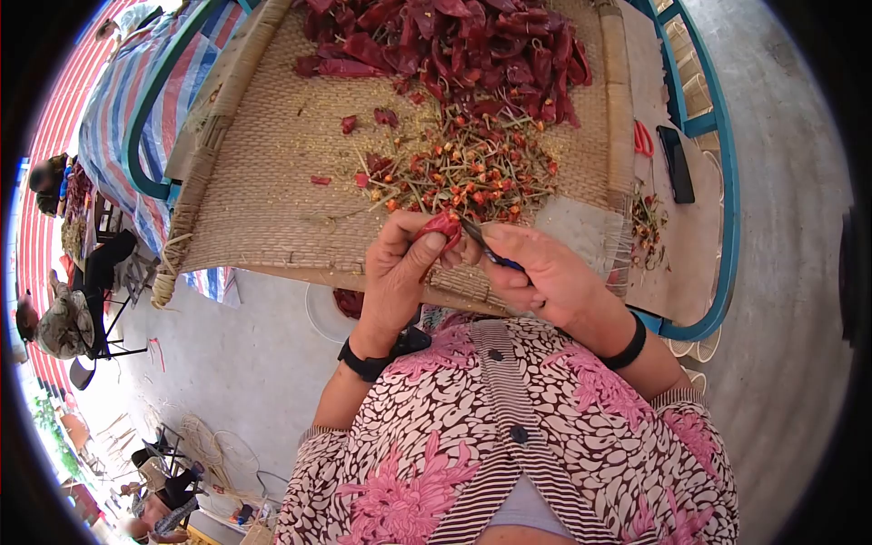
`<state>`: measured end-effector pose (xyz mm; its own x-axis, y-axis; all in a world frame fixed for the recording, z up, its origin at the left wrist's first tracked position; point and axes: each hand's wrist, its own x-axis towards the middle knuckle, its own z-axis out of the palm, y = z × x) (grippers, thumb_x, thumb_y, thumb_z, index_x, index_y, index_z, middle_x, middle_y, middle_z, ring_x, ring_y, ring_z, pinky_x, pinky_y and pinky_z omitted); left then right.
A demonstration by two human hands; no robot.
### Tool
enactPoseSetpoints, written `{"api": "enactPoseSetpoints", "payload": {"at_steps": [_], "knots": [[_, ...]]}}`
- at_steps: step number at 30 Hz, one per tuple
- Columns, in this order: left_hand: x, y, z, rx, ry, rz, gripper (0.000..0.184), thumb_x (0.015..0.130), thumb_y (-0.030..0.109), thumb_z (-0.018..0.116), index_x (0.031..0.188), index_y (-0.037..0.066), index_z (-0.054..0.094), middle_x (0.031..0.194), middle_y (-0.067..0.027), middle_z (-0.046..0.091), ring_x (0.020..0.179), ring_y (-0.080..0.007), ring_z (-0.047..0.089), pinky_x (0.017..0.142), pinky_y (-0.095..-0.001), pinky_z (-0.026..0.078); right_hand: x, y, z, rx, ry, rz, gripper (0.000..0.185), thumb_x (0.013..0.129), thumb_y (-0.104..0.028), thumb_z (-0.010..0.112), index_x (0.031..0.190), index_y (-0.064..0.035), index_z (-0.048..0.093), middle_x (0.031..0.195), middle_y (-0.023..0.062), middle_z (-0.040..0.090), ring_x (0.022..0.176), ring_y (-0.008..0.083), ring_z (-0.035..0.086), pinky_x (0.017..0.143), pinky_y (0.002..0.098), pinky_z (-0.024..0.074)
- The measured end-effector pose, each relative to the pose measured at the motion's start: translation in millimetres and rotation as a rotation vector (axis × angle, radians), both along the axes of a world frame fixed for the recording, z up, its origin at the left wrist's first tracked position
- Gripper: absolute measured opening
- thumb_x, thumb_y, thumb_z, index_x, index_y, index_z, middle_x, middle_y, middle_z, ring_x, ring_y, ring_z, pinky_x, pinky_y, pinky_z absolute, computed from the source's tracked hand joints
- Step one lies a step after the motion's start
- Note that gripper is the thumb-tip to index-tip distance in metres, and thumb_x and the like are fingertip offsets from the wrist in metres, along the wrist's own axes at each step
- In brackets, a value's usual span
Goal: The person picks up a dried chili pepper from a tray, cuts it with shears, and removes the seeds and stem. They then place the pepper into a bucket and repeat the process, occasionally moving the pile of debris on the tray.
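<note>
Between the fingers of my left hand [400, 268] is a red dried chili [443, 227], held near the tray's front edge. My right hand [543, 272] grips small scissors [495, 254] with dark handles, their blades touching the chili's stem end. Beyond my hands, cut stems and caps [472, 168] lie in a loose pile on the woven tray [263, 200]. Behind them rises a heap of dark red chilies [445, 41]. A few red pieces and yellow seeds are scattered to the left of the stems.
Right of the tray lie red-handled scissors [643, 139], a black phone [676, 164] and more stems [649, 227] inside a teal metal frame [724, 182]. A bowl [325, 313] with red contents stands below the tray's front edge. Several people sit at far left.
</note>
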<state>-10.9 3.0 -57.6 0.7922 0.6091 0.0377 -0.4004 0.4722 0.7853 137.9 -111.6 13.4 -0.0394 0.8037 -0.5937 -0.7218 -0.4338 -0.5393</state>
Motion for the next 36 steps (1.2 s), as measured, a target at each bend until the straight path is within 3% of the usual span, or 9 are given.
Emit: {"api": "enactPoseSetpoints", "payload": {"at_steps": [14,15,17,23,24,27,30,33,36], "knots": [[-1,10,13,0.470,0.269,0.083,0.009,0.096,0.009,0.058,0.103,0.003,0.058,0.087,-0.0003,0.057,0.069,-0.0055,0.047,0.061,-0.0192,0.040,-12,-5,-3,0.034,0.266,-0.147,0.032,0.103,-0.035,0.043,0.101,-0.0064,0.056,0.059,-0.0051,0.038,0.039,0.0035,0.026,0.035,0.0195,0.0230],[-3,11,12,0.533,0.291,0.084,0.009,0.096,0.009,0.057,0.102,0.004,0.057,0.087,-0.0006,0.057,0.069,-0.0056,0.047,0.061,-0.0192,0.039,-7,-7,2,0.163,0.226,-0.219,0.032,0.103,-0.036,0.043,0.102,-0.0064,0.056,0.059,-0.0054,0.037,0.039,0.0035,0.027,0.035,0.0197,0.0232],[-18,9,3,0.281,0.288,0.060,0.010,0.097,0.011,0.056,0.104,0.004,0.056,0.088,-0.0009,0.059,0.070,-0.0062,0.048,0.062,-0.0203,0.041,17,-8,16,0.426,0.145,-0.355,0.034,0.102,-0.038,0.043,0.103,-0.0063,0.056,0.059,-0.0059,0.037,0.040,0.0035,0.027,0.036,0.0199,0.0235],[-21,8,15,0.094,0.139,0.024,0.013,0.099,0.015,0.055,0.109,0.006,0.053,0.091,-0.0017,0.061,0.077,-0.0073,0.055,0.066,-0.0204,0.041,17,-2,5,0.011,-0.711,0.000,0.042,0.101,-0.042,0.046,0.109,-0.0041,0.061,0.061,-0.0072,0.040,0.049,0.0030,0.035,0.047,0.0205,0.0267],[-22,8,16,0.105,0.127,0.038,0.014,0.099,0.015,0.055,0.110,0.007,0.053,0.091,-0.0015,0.061,0.078,-0.0074,0.056,0.067,-0.0201,0.041,13,-2,-8,-0.013,-0.813,-0.016,0.042,0.099,-0.041,0.050,0.112,-0.0031,0.061,0.064,-0.0009,0.051,0.055,0.0087,0.047,0.053,0.0236,0.0351],[-29,15,27,0.140,0.257,-0.014,0.018,0.098,0.014,0.055,0.113,0.009,0.048,0.092,-0.0029,0.061,0.077,-0.0079,0.057,0.065,-0.0191,0.042,12,-8,-14,-0.107,-1.398,0.174,0.037,0.098,-0.037,0.050,0.120,-0.0083,0.058,0.077,0.0094,0.063,0.067,0.0231,0.061,0.062,0.0325,0.0446],[-27,28,30,0.154,0.337,0.087,0.023,0.093,0.010,0.058,0.115,0.008,0.050,0.091,-0.0008,0.061,0.076,-0.0058,0.054,0.066,-0.0188,0.041,14,-5,-8,-0.162,-1.546,0.252,0.038,0.098,-0.036,0.047,0.130,-0.0164,0.053,0.090,0.0160,0.066,0.084,0.0357,0.064,0.071,0.0427,0.0478],[-28,54,67,0.550,0.680,0.043,0.028,0.087,0.010,0.062,0.114,0.007,0.054,0.093,0.0020,0.060,0.075,-0.0052,0.052,0.067,-0.0195,0.041,18,-14,-23,-0.050,-1.640,0.267,0.042,0.099,-0.038,0.043,0.136,-0.0193,0.047,0.093,0.0173,0.067,0.085,0.0394,0.064,0.071,0.0467,0.0486],[-12,85,88,0.850,0.838,0.130,0.023,0.080,0.010,0.067,0.101,0.003,0.061,0.083,-0.0041,0.061,0.074,-0.0099,0.054,0.066,-0.0251,0.044,16,-21,-20,-0.132,-1.626,0.318,0.043,0.099,-0.038,0.043,0.138,-0.0220,0.046,0.092,0.0184,0.068,0.082,0.0406,0.064,0.070,0.0481,0.0490]]}}
